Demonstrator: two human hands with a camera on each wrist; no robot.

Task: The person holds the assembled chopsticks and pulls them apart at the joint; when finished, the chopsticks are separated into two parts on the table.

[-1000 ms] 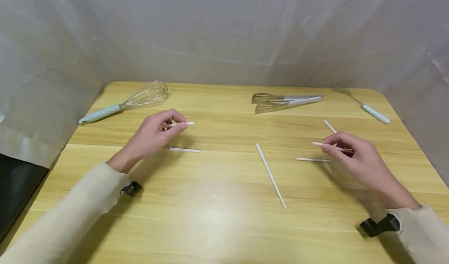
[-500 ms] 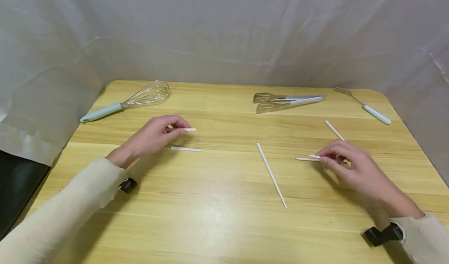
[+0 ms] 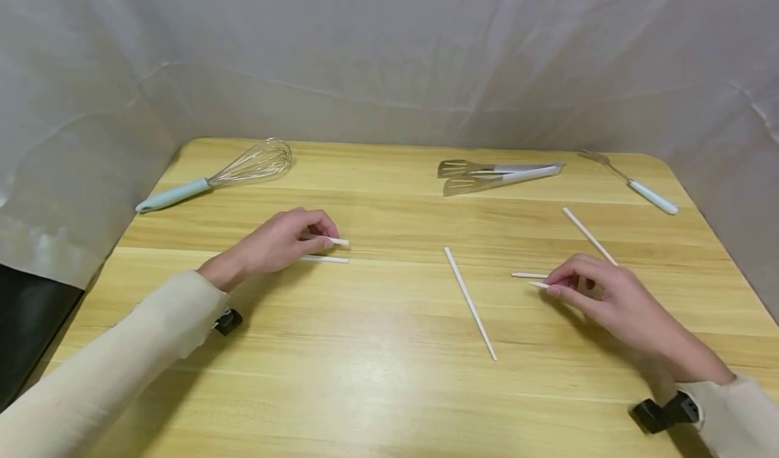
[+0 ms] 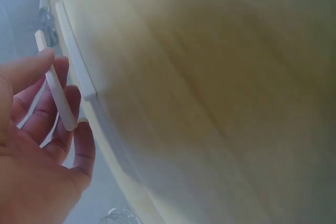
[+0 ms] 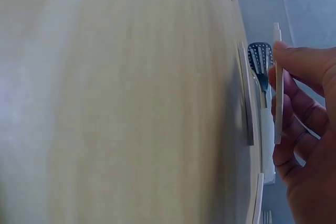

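Note:
My left hand (image 3: 282,245) pinches a short white stick (image 4: 60,98) between thumb and fingers. It is held just above and behind another short white stick (image 3: 326,260) lying on the table, whose left end the hand hides. On the right, my right hand (image 3: 608,292) pinches a similar short stick (image 5: 279,98) with a narrower tip at one end. Its tip shows in front of a short stick (image 3: 527,275) lying on the table, partly covered by the fingers. Between the hands a long white stick (image 3: 470,302) lies slanted. Another white stick (image 3: 589,235) lies behind the right hand.
On the wooden table (image 3: 365,390), a whisk (image 3: 213,177) with a pale green handle lies back left. Metal tongs (image 3: 499,176) with slotted ends lie at the back, and a fork-like utensil (image 3: 633,184) lies back right. Grey sheeting (image 3: 389,52) hangs behind the table.
Both hands have come toward the near side with their sticks, the left also drifting slightly right. The right-hand stick has passed from behind the lying short stick to in front of it.

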